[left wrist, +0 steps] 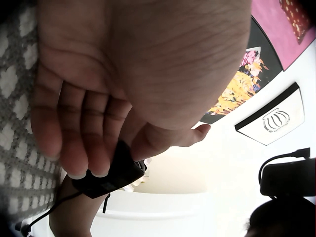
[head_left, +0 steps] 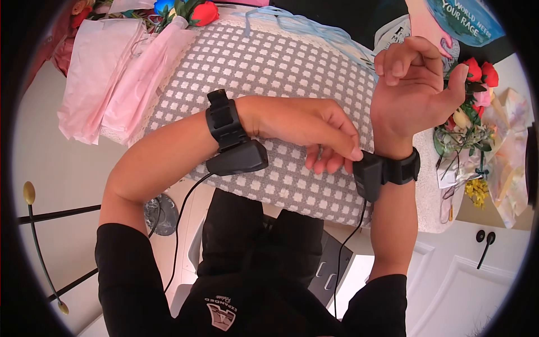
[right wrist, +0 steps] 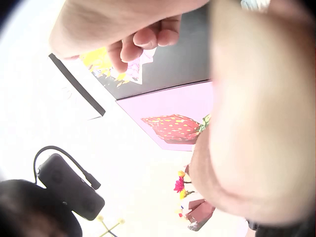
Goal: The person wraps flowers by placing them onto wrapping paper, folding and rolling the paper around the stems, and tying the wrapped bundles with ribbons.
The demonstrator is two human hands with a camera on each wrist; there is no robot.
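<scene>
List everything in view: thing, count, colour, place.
checked cloth: one, grey and white, beneath the hands
pink sheets: several, pale pink, left
rose: one, red, top left
ribbon: uncountable, pale blue, far edge
slogan print: one, blue, top right
roses: at least two, red, right
small flowers: cluster, yellow, below those roses
shiny wrap: count unclear, iridescent, far right
drawers: one unit, grey, lower right
wall pictures: three, mixed colours, wall
head camera: one, black, on the head
left wrist camera: one, black, left wrist
right wrist camera: one, black, right wrist
left hand: one, bare, pinching the right wrist camera
right hand: one, bare, palm up, holding nothing
</scene>
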